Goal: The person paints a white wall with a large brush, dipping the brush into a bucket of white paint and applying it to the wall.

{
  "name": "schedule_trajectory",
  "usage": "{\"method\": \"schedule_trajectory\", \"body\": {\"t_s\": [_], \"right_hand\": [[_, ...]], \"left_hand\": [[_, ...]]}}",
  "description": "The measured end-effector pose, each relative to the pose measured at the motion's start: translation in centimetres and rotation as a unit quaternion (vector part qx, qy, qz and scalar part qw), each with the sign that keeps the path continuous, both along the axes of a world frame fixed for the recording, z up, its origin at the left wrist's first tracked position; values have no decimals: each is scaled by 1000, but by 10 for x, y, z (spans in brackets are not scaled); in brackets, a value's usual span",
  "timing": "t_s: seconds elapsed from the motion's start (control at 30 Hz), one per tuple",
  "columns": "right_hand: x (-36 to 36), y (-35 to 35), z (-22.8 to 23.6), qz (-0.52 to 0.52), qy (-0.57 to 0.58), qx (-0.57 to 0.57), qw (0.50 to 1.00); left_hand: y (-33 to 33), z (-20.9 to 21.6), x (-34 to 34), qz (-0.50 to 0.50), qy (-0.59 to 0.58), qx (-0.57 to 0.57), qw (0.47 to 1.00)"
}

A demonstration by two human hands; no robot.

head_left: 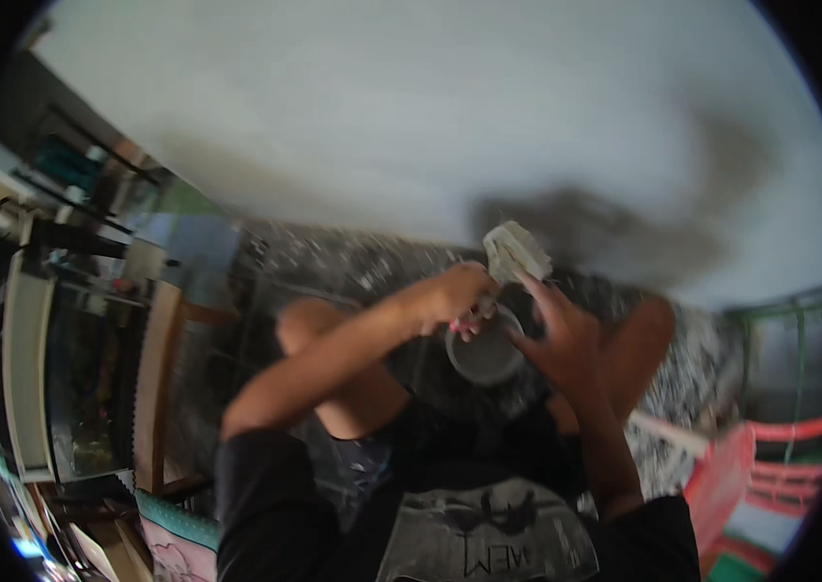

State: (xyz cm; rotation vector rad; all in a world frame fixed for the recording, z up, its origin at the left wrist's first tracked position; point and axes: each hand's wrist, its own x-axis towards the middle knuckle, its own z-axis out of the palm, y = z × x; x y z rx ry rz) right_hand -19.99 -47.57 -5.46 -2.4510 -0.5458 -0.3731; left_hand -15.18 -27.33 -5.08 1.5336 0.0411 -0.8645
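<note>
Left hand (459,293), centre of frame: fingers closed, clamped round the lower end of a pale, blunt-ended piece (515,250). The piece projects up and to the right of the fist, just right of frame centre; blur hides its material and exact shape. Small red detail at the fingers; cannot tell whether nails or part of the object.

Right hand (566,335), right of centre: thumb and fingers apart, index finger pointing up to the lower edge of the pale piece. Contact by the fingertip: cannot tell.

Below both hands, near centre: round grey container (484,376), between the person's bent legs; contents not readable.

Beyond the hands, across the upper frame: white wall (382,116) with a dark grey patch (576,223) right of centre and a fainter brownish one at upper right. Along its foot, dark floor (304,254) with pale specks.

Periphery: upright wooden board (161,378) at left; red plastic furniture (721,475) at lower right; dark shirt (275,504) with a grey print at the lower edge.
</note>
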Motion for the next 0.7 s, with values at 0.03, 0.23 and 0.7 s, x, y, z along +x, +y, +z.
{"method": "schedule_trajectory", "body": {"t_s": [0.03,0.23,0.7], "right_hand": [[-1,-5,-15,21,-42,-47,998],[0,-3,-77,-11,66,-49,997],[12,8,-276,20,203,-55,977]], "left_hand": [[-12,-11,-4,-28,35,10,999],[-24,-16,4,-187,102,26,977],[108,-7,47,236,-362,224,873]]}}
